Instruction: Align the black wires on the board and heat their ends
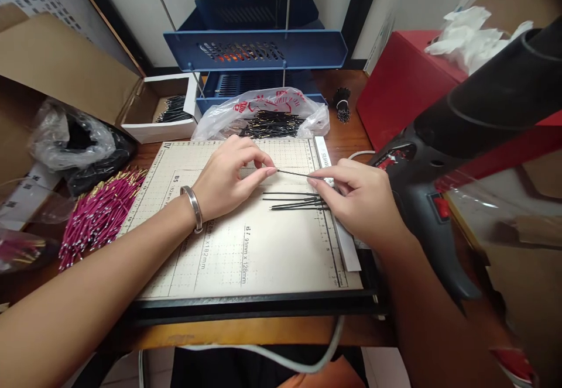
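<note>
A thin black wire (pixel 293 173) is stretched between my two hands over a cream paper-cutter board (pixel 281 259) with printed grid lines. My left hand (pixel 232 177), with a silver bracelet at the wrist, pinches the wire's left end between thumb and index finger. Closed on the right end, near the board's white ruler strip, is my right hand (pixel 357 198). Several black wires (pixel 294 200) lie side by side on the board just below the held one, their right ends partly hidden by my right hand.
Magenta wires (pixel 99 218) are heaped left of the board. Behind it sit a plastic bag of black wires (pixel 272 123), a white box (pixel 158 107) and a blue rack (pixel 259 50). A black heat gun (pixel 421 160) and a red box (pixel 408 78) stand at right.
</note>
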Demonstrator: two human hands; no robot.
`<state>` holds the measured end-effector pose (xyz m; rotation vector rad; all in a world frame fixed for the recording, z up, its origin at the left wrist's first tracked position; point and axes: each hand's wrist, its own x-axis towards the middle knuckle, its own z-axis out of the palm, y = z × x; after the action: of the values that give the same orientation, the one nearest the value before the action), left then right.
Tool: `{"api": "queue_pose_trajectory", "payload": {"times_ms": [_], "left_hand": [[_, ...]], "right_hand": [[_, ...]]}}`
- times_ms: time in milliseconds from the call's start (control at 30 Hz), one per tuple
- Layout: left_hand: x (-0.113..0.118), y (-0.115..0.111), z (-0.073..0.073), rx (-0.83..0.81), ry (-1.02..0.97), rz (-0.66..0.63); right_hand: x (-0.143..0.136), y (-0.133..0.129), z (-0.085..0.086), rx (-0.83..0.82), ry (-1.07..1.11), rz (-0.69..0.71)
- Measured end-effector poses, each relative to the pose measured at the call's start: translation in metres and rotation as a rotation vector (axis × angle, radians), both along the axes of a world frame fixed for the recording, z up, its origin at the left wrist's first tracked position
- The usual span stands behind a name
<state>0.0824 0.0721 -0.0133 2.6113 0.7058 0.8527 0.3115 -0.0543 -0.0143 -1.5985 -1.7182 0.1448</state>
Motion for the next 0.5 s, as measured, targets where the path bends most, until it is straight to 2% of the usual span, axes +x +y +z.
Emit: {"api": "queue_pose_trajectory", "payload": {"times_ms": [167, 367, 433, 500], "left_hand": [[0.0, -0.002, 0.003, -0.004, -0.026, -0.007], [-0.001, -0.007, 0.009, 0.047, -0.056, 0.093], [0.001, -0.009, 0.008, 0.035, -0.075, 0.018], [0.004, -0.011, 0.007, -0.048, -0.119, -0.096]], "right_hand": [[-0.003, -0.002, 0.003, 0.012, 0.006, 0.067], [-0.005, -0.004, 0.007, 0.066, 0.13, -0.041], [-0.007, -0.004, 0.008, 0.059, 0.152, -0.04], [-0.008, -0.004, 0.009, 0.03, 0.159, 0.007]]}}
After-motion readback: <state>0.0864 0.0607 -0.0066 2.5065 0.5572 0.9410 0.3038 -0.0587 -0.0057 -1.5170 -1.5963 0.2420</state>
